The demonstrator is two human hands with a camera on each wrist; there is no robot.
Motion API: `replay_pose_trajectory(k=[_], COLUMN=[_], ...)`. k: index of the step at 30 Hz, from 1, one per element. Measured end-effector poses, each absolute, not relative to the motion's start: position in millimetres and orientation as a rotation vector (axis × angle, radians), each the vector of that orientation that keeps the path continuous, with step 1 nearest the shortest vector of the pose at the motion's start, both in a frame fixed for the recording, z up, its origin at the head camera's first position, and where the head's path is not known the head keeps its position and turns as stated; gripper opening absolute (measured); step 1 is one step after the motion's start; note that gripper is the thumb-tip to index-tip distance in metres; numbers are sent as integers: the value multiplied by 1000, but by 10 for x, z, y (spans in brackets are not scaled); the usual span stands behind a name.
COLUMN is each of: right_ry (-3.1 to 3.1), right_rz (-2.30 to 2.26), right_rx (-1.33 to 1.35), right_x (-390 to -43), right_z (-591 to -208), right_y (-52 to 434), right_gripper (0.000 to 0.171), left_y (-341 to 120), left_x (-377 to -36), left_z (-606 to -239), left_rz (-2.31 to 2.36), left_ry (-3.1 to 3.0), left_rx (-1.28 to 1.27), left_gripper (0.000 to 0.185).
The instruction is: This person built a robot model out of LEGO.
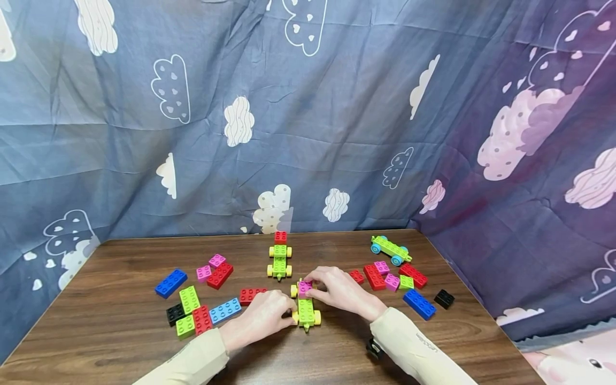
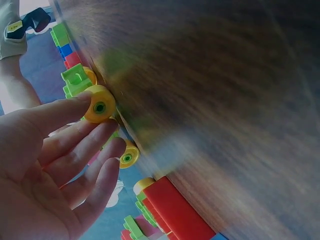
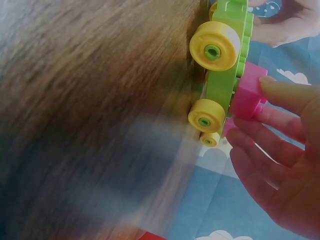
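Before me on the table stands a green toy car base [image 1: 306, 313] with yellow wheels. My left hand [image 1: 262, 318] grips it at a near yellow wheel [image 2: 100, 106], thumb on one side and fingertips on the other. A pink brick [image 3: 248, 90] is at the studs of the car's far half. My right hand [image 1: 339, 291] pinches this brick between thumb and fingers; in the right wrist view the brick looks slightly tilted against the base. The far wheels are partly hidden by my hands in the head view.
Behind stands another green car base [image 1: 280, 266] with yellow wheels, a red brick [image 1: 280, 237] beyond it. Loose bricks, including a light blue one [image 1: 225, 310], lie left. More bricks, one blue [image 1: 420, 304], and a blue-wheeled car base [image 1: 391, 249] are right. A patterned curtain [image 1: 308, 160] hangs behind.
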State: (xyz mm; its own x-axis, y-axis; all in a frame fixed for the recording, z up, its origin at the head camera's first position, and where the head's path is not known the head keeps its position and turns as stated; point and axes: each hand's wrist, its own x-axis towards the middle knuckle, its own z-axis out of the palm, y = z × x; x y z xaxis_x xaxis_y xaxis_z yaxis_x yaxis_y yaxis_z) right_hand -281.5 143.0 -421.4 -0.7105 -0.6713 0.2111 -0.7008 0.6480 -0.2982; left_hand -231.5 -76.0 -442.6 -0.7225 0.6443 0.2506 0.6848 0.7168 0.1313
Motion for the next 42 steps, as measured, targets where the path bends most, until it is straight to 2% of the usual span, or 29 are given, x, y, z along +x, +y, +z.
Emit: replay_pose_trajectory(k=[25,42], right_ry=[-2753,-2735], right_rz=[638,472], right_rx=[1185,1201], right_x=[-2858,-2811], right_z=[-4158,-4125], right_y=[1365,1310], right_gripper=[23,16], left_y=[-742,-746], left_x=[-2339,-2336], left_z=[-4390,-4400], left_rz=[-327,-312], left_ry=[-2736,-2740], left_rx=[-1062,-1060], left_gripper=[11,12])
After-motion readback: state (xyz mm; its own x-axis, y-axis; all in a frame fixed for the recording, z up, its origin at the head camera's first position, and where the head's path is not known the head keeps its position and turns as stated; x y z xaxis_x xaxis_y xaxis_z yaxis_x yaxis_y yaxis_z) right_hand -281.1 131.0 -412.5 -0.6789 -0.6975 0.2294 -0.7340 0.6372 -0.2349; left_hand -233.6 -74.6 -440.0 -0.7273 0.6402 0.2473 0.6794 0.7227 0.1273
